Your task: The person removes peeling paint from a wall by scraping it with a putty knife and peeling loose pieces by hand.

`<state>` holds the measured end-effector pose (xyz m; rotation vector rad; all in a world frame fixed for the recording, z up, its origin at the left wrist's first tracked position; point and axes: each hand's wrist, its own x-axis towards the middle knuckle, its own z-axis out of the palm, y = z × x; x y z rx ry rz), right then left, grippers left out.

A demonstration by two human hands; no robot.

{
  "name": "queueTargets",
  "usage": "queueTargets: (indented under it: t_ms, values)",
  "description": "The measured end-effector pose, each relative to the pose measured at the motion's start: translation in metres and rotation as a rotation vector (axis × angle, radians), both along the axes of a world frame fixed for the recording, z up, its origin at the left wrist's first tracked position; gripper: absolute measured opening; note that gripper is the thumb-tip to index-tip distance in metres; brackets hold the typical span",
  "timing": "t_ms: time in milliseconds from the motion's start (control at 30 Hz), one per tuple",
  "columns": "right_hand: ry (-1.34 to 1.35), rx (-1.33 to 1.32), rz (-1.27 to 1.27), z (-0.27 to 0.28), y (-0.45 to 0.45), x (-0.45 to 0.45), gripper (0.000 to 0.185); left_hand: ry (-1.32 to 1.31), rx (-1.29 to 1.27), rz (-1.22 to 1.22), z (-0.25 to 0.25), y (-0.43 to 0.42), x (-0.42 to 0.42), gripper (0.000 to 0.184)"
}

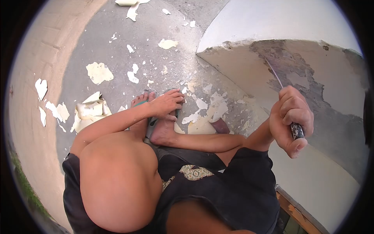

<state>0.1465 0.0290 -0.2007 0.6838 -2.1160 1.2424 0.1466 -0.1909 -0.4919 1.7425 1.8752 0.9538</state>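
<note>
My right hand [292, 117] is closed around the dark, paint-spotted handle of a scraper [274, 72]. Its thin metal blade shows nearly edge-on, and the tip meets the wall [331, 84] at a patch of bare grey plaster [290, 60]. Ragged edges of old cream paint border that patch. Down by my feet, my left hand [168, 103] lies over the top of one foot with its fingers stretched out, holding nothing. A flip-flop with a green strap [141, 103] shows beside it.
Peeled paint flakes [99, 73] litter the grey concrete floor [113, 43], thickest by the wall's foot. A larger curled paint piece [91, 112] lies left of my feet. A pale ledge [43, 74] curves along the left side. Wooden framing [298, 210] stands low at the right.
</note>
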Motion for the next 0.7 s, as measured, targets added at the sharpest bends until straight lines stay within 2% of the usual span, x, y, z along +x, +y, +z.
queueTargets:
  t_ms: [167,267,367,500,567,667,700]
  values:
    - [0.017,0.005,0.042,0.004,0.008,-0.005,0.061,-0.003,-0.05,-0.022,0.001,0.003,-0.003,0.049]
    - [0.029,-0.168,0.126,0.004,0.004,-0.003,0.059,0.0,-0.04,-0.012,-0.003,0.002,-0.001,0.05]
    - [-0.002,-0.285,0.079,0.002,0.007,-0.008,0.055,0.002,-0.043,-0.017,0.0,0.002,-0.001,0.05]
    - [0.061,-0.368,0.175,0.002,-0.002,-0.014,0.061,0.002,-0.039,-0.007,0.001,0.001,-0.002,0.049]
    - [0.045,-0.431,0.1,-0.008,-0.005,-0.019,0.063,-0.003,-0.036,-0.01,0.001,-0.001,-0.001,0.049]
    - [-0.014,-0.381,-0.039,-0.029,-0.008,-0.026,0.062,0.001,-0.012,-0.002,-0.004,0.001,0.0,0.048]
    - [0.064,-0.408,0.01,-0.023,-0.01,-0.028,0.062,0.026,-0.006,0.024,-0.005,0.002,-0.012,0.048]
